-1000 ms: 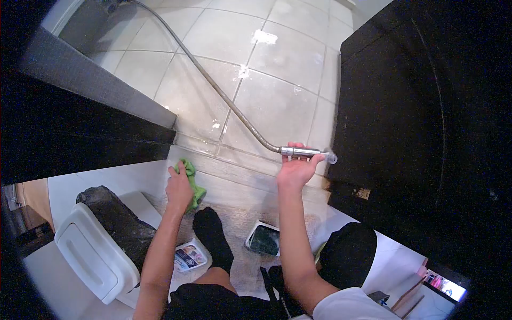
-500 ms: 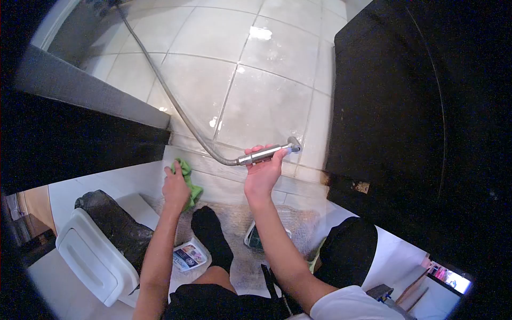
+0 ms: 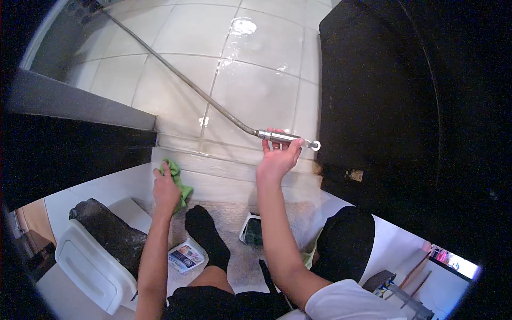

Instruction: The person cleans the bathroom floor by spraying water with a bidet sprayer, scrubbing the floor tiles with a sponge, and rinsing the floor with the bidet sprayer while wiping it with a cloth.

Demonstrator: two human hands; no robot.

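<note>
My right hand [image 3: 278, 159] grips a metal spray nozzle [image 3: 282, 137] above the tiled ledge, its head pointing right toward the black panel. From the nozzle's left end a flexible metal hose [image 3: 184, 80] runs up to the far left corner over the tiles. On the left, my left hand [image 3: 166, 188] is closed on a green cloth [image 3: 175, 178] at the near side of the ledge, beside the wall's end.
Wet white tiles [image 3: 256, 98] lie beyond the ledge [image 3: 224, 168]. A black panel [image 3: 378, 112] stands at right. Nearer are a labelled tub [image 3: 185, 256], a container with dark contents [image 3: 252, 230], and a white lidded bin [image 3: 90, 266] with a black bag [image 3: 109, 226].
My right hand first swung left with the nozzle, then back right and slightly up. The hose shifted with it. My left hand stays on the green cloth, while the view has shifted a little.
</note>
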